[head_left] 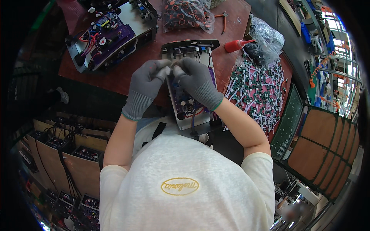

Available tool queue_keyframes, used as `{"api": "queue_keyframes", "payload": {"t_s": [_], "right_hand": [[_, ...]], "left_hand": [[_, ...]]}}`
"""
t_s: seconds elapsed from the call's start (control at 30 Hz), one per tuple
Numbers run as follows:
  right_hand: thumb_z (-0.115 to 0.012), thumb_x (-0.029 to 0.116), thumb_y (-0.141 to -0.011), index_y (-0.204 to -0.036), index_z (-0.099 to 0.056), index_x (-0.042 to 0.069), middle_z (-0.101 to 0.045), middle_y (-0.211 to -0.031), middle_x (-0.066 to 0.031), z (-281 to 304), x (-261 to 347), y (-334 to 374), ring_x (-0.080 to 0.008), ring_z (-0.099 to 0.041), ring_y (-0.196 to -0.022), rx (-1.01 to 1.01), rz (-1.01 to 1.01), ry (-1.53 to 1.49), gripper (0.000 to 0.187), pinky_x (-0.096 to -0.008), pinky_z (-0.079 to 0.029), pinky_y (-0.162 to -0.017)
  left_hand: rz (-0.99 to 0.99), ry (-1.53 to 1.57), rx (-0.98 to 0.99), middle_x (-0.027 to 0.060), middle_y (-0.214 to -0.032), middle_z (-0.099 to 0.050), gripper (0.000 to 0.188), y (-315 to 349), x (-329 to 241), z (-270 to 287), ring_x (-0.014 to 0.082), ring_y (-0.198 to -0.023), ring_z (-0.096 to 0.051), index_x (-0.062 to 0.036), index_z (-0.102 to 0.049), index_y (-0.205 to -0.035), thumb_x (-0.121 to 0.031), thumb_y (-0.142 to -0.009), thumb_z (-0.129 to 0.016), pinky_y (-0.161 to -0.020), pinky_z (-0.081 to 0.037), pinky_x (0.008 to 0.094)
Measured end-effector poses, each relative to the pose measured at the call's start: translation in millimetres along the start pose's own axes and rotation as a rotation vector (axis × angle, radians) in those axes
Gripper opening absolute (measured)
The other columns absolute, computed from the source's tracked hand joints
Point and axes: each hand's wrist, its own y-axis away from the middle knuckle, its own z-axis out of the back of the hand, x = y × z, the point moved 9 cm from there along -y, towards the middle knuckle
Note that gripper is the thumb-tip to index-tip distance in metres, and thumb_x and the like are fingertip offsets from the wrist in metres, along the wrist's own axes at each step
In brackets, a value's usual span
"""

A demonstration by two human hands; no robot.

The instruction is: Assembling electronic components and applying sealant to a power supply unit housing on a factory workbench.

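My left hand (144, 85) and my right hand (199, 81), both in grey knitted gloves with pale fingertips, meet over an open metal chassis. Their thumbs and forefingers are pinched close together; whatever lies between the fingertips is too small and blurred to make out. The chassis (200, 120) lies under my hands, its far end closed by a black panel (189, 44) with holes. Inside it are a purple circuit board (182, 96), red and black wires and white connectors near the panel. My hands and wrists hide much of its middle.
Another chassis with a purple board (111, 36) sits at the left of the red tabletop (92, 81). Farther back are a bag of orange-and-black parts (185, 15) and orange-handled pliers (223, 23). To the right lie a red bottle (233, 46), clear plastic (268, 38) and many small wired boards (256, 90).
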Motion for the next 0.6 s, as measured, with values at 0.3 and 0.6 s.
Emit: {"api": "queue_keyframes", "payload": {"t_s": [0.3, 0.6], "right_hand": [[-0.064, 0.018, -0.083, -0.098, -0.061, 0.007, -0.064, -0.092, -0.0129, -2, 34, 13, -0.0309, -0.063, -0.076, -0.048, 0.318, 0.204, 0.018, -0.039, -0.049, -0.064], [-0.058, 0.026, -0.085, -0.079, -0.066, 0.003, -0.063, -0.074, -0.0186, 6, 8, -17, -0.0357, -0.062, -0.074, 0.033, -0.009, 0.219, 0.025, -0.045, -0.048, -0.069]], "left_hand": [[0.283, 0.36, -0.042, 0.0125, -0.106, -0.063, 0.033, 9, 30, -4, 0.0127, -0.096, -0.06, 0.0057, -0.054, -0.121, -0.007, -0.091, -0.056, -0.085, -0.049, 0.0247], [-0.4, -0.584, -0.185, 0.0133, -0.126, -0.054, 0.045, -16, -41, 12, 0.0252, -0.112, -0.057, -0.0073, -0.049, -0.131, -0.007, -0.087, -0.058, -0.096, -0.046, 0.0327]]}}
